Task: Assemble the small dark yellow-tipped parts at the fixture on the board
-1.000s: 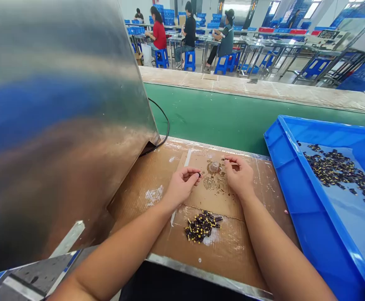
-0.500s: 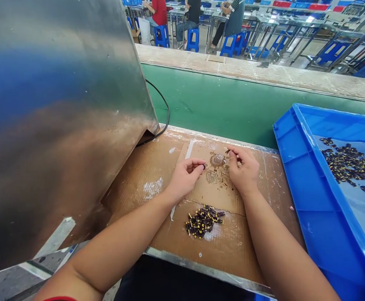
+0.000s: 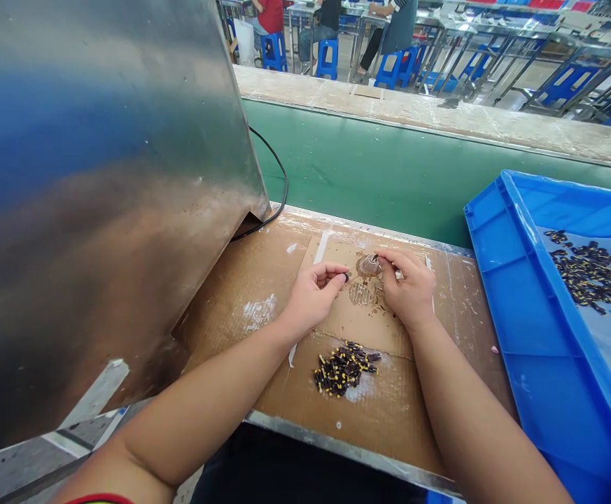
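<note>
A small dark piece is pinched between the thumb and fingers of my left hand (image 3: pixel 315 290), over the cardboard sheet. My right hand (image 3: pixel 409 283) has its fingertips together at a small clear round cup (image 3: pixel 369 265), holding a tiny dark thing whose shape is hard to make out. The cup stands on the cardboard (image 3: pixel 347 315), with a wet-looking patterned mark (image 3: pixel 360 294) just below it. Nearer to me lies a pile of small dark pieces with yellow ends (image 3: pixel 344 369).
On the right stands a blue bin (image 3: pixel 525 308) with many similar pieces (image 3: pixel 593 269) on a pale sheet. A large metal housing (image 3: pixel 116 210) fills the left, a black cable (image 3: pixel 283 168) beside it. Beyond runs a green belt (image 3: pixel 368 168); people sit farther back.
My right hand's fingertips have moved left, from beside the clear cup to over it. My left hand keeps its pinch on the dark piece. The whole view has shifted slightly.
</note>
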Action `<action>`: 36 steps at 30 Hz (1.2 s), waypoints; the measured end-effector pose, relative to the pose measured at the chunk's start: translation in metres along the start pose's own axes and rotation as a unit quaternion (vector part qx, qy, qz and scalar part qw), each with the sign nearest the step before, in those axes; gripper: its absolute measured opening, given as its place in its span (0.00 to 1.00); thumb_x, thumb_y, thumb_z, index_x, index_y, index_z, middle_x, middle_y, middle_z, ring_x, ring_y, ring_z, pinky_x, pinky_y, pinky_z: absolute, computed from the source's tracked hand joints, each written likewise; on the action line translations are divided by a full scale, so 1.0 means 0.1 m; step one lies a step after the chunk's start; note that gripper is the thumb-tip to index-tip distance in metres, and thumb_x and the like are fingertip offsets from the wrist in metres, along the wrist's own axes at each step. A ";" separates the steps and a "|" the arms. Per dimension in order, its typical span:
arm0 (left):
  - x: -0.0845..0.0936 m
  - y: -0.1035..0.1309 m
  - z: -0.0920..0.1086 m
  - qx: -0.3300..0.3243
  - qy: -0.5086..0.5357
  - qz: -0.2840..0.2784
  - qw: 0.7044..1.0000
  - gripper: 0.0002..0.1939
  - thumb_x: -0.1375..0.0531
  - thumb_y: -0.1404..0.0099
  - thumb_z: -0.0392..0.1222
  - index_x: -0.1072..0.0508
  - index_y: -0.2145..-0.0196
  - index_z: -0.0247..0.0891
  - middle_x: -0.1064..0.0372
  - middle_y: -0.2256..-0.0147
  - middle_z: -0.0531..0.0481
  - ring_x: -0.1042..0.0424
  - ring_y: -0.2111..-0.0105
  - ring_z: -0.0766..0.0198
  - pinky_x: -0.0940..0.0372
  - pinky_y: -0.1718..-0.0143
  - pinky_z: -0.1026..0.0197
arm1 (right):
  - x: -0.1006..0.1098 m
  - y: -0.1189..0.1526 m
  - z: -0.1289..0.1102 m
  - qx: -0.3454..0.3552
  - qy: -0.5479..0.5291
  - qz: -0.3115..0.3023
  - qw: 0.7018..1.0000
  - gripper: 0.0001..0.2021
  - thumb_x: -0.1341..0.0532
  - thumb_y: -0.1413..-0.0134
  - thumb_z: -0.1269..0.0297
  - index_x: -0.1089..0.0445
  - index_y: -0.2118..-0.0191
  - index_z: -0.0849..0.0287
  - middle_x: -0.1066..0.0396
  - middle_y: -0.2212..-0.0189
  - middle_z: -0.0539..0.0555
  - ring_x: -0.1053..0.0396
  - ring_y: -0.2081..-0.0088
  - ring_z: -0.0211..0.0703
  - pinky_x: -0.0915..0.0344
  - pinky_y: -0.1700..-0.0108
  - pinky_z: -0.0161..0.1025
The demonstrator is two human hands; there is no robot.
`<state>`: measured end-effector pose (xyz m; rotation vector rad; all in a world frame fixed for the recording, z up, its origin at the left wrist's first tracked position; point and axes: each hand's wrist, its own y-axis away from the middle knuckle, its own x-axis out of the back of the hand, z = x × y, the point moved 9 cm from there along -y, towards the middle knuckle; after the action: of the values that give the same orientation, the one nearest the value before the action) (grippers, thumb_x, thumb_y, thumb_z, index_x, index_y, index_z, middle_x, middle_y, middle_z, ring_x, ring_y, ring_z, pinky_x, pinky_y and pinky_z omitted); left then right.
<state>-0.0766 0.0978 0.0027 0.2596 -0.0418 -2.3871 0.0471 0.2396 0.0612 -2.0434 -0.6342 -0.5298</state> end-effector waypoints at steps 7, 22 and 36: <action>-0.01 0.02 0.03 -0.007 0.004 -0.007 1.000 0.06 0.36 0.35 0.37 0.21 0.60 0.37 0.22 0.64 0.45 0.28 0.67 0.64 0.33 0.63 0.60 | -0.03 0.01 0.02 -0.008 0.000 -0.009 1.000 0.11 0.41 0.32 0.67 0.23 0.51 0.50 0.21 0.55 0.54 0.24 0.54 0.47 0.27 0.51 0.47; 0.04 0.00 -0.03 0.018 0.052 0.015 0.998 0.07 0.33 0.38 0.40 0.22 0.62 0.35 0.21 0.62 0.43 0.25 0.65 0.64 0.29 0.55 0.56 | 0.38 0.07 -0.28 0.050 0.047 0.178 0.982 0.08 0.37 0.37 0.69 0.23 0.54 0.54 0.21 0.58 0.56 0.25 0.62 0.44 0.29 0.63 0.41; -0.04 0.04 -0.17 0.128 0.250 -0.004 0.960 0.09 0.30 0.39 0.38 0.25 0.64 0.31 0.22 0.65 0.40 0.25 0.68 0.67 0.30 0.61 0.62 | 0.32 0.08 -0.08 -0.131 0.021 0.096 0.987 0.09 0.38 0.37 0.59 0.23 0.59 0.55 0.23 0.68 0.53 0.30 0.72 0.42 0.34 0.68 0.41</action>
<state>-0.0677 0.0982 -0.0133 0.9768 -0.1132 -2.2540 0.0760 0.2363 0.0785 -2.3040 -0.3503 -0.5626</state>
